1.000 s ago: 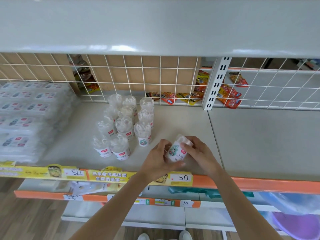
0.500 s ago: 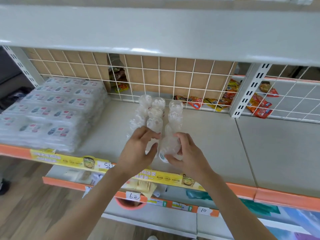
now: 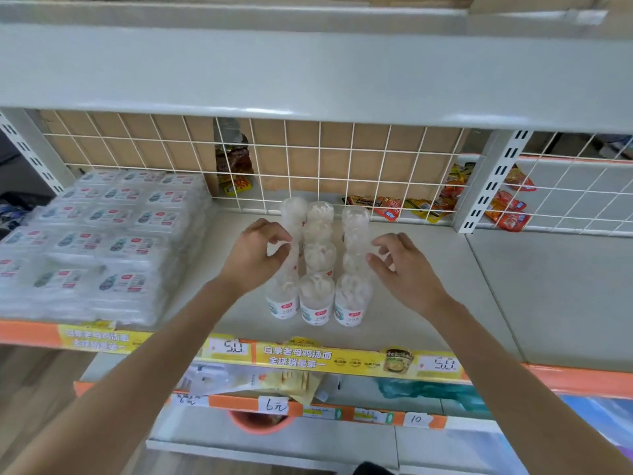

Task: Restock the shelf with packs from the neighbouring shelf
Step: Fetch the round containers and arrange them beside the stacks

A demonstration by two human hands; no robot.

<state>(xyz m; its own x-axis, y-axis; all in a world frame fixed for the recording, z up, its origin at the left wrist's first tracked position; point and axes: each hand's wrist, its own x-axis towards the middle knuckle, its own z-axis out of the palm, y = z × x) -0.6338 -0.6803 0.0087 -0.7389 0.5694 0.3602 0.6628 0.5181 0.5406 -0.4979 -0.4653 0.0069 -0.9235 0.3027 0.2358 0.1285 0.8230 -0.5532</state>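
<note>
From the head camera, the packs, clear cylindrical tubs with white labels, stand upright in three tight rows on the grey shelf, running from the front edge back toward the wire grid. The front three sit just behind the yellow price strip.

The left hand hovers at 9 o'clock of the cluster, fingers loosely curled over the left row, covering part of it; whether the fingertips touch a tub cannot be told. It grasps nothing. The right hand is at 3 o'clock of the cluster, fingers relaxed and half-curled beside the right row, also holding nothing.

At 9 o'clock, well apart from the tubs, a stack of wrapped flat packs fills the left end of the shelf. At 12 o'clock, behind the grid, lie snack packets, with more red packets at 2 o'clock past the slotted upright. The neighbouring bay to the right shows bare grey board. Below, at 6 o'clock, a lower shelf carries handwritten price tags and an orange bucket.
</note>
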